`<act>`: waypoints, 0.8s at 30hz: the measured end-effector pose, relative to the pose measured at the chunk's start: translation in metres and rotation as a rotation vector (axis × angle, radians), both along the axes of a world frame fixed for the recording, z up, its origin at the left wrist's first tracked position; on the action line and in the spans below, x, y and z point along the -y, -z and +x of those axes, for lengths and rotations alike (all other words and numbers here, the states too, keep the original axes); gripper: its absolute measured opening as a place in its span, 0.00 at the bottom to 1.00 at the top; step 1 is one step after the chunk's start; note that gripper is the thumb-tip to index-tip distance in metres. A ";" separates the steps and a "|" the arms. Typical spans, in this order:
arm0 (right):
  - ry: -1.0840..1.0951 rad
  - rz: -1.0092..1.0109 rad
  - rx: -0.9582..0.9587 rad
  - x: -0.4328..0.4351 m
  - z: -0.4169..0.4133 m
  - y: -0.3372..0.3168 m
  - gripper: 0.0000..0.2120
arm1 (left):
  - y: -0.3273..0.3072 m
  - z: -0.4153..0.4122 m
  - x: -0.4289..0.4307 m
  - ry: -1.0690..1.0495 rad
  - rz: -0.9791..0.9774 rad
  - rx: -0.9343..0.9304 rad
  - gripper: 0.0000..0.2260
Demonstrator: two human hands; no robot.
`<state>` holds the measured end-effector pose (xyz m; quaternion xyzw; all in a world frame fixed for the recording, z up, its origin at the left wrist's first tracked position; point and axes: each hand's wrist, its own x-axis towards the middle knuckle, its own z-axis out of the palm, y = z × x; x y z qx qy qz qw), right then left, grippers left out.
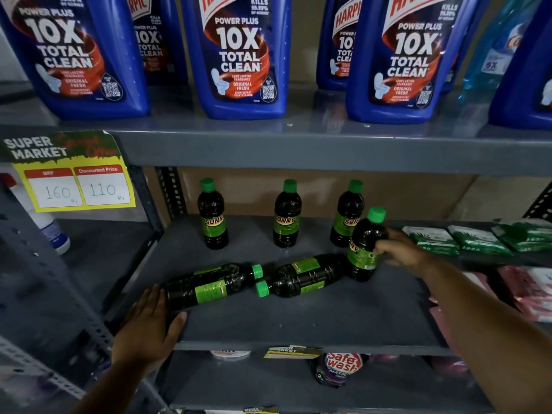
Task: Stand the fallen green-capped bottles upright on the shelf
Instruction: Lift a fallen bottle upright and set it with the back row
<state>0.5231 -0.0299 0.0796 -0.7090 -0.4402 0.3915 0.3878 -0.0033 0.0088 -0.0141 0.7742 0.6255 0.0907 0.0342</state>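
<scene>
Three dark green-capped bottles stand upright in a row at the back of the grey shelf (298,321): left (212,215), middle (286,215), right (346,212). A fourth bottle (364,246) stands nearly upright in front of the right one, and my right hand (403,249) grips its side. Two bottles lie on their sides in front: the left one (213,286) with its cap pointing right, the other (301,276) with its cap pointing left. My left hand (148,327) rests flat at the shelf's front left, fingertips touching the base of the left fallen bottle.
Large blue toilet-cleaner bottles (242,55) fill the shelf above. A yellow price tag (71,174) hangs at the left. Green packets (478,239) lie on the shelf to the right. A perforated upright post (170,192) bounds the shelf's left side. A purple pouch (340,369) sits below.
</scene>
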 end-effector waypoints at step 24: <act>0.305 0.311 0.189 0.008 -0.043 0.044 0.36 | 0.004 -0.001 -0.001 -0.012 0.009 -0.010 0.41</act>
